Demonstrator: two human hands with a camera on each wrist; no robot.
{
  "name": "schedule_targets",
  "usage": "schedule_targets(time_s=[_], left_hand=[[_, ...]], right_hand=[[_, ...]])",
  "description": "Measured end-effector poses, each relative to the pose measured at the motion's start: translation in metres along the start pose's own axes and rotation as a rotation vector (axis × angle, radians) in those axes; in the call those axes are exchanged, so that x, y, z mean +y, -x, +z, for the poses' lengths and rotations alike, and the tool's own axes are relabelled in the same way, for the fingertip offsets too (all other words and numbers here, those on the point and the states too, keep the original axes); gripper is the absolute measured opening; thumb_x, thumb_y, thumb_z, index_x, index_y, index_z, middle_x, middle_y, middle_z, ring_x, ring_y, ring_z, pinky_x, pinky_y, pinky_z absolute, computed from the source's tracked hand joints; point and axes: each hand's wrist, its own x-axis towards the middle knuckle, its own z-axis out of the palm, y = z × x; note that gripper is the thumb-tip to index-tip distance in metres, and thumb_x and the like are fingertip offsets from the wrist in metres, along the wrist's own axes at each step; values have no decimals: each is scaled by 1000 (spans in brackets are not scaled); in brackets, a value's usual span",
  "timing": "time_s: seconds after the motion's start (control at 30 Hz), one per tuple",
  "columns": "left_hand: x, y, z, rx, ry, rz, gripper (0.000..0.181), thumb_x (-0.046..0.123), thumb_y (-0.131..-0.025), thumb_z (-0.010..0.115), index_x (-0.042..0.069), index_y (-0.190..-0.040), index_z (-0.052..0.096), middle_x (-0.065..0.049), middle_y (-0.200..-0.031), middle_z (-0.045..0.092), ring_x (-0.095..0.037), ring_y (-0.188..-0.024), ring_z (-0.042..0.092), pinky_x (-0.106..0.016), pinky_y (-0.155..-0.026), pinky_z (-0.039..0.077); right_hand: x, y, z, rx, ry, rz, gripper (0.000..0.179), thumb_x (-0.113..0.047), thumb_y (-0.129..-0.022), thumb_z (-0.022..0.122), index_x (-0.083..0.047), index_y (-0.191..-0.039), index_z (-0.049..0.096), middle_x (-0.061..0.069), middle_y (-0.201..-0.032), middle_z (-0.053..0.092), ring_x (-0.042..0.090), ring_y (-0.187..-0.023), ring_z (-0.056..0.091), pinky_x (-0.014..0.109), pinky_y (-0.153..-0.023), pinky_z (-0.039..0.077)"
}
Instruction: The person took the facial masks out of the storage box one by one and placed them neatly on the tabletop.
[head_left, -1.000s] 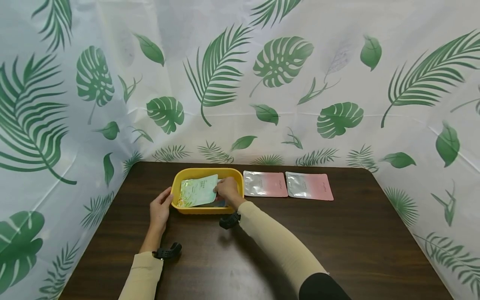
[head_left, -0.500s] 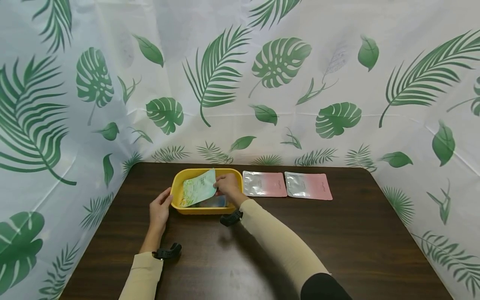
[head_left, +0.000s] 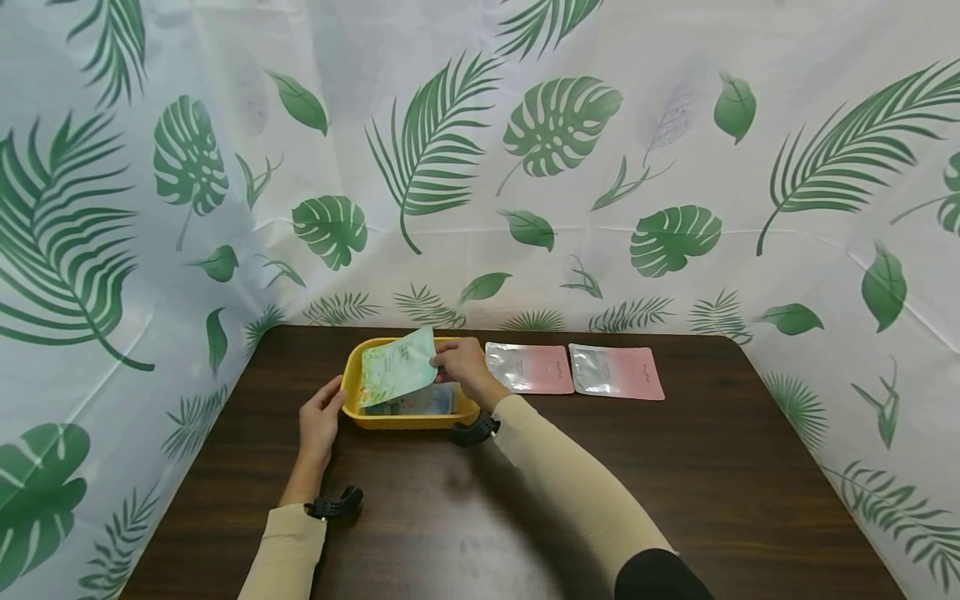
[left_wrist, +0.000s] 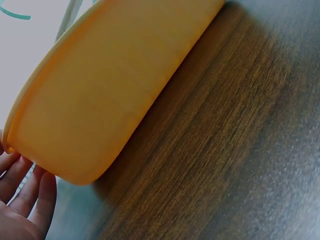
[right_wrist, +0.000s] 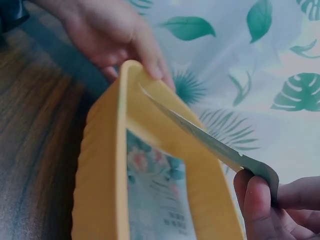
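Note:
My right hand [head_left: 467, 367] pinches a pale green face mask sachet [head_left: 396, 369] by its right edge, tilted up over the yellow plastic basket [head_left: 420, 422]. In the right wrist view the thumb and fingers [right_wrist: 257, 200] clamp the sachet's edge, and it appears nearly edge-on. Another floral, bluish sachet [right_wrist: 155, 192] lies flat on the basket's floor. At the basket's left end my left hand [head_left: 320, 421] holds the rim, thumb over the top and fingers [left_wrist: 46, 197] against the outer side.
Two pink and silver sachets, a nearer one [head_left: 534, 368] and a farther one [head_left: 618, 372], lie side by side right of the basket. The dark wooden table [head_left: 637, 492] ends at a leaf-print curtain [head_left: 465, 167] behind.
The green sachet has risen and tilted in the right hand, which moved slightly right, uncovering more of the bluish sachet below. The left hand has stayed on the basket.

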Motion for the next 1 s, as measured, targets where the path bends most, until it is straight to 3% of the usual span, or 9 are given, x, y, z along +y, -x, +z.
schedule_targets(time_s=[0.37,1.0], left_hand=[[0,1,1,3,-1,10,43,17,-104,46,5,-145,45,-13,-153,41,-24,-140,38,-40,-115,36],[1,1,1,9,-3,8,43,17,-103,47,5,-145,45,-14,-153,42,-24,-138,40,-40,-115,37]], right_hand=[[-6,11,-30,-20,-48,0,24,0,-88,66,4,-111,68,8,-84,68,12,-57,64,34,-68,61],[-13,31,-81,43,-153,-2,30,-1,-89,66,2,-118,65,8,-95,68,15,-72,66,23,-63,58]])
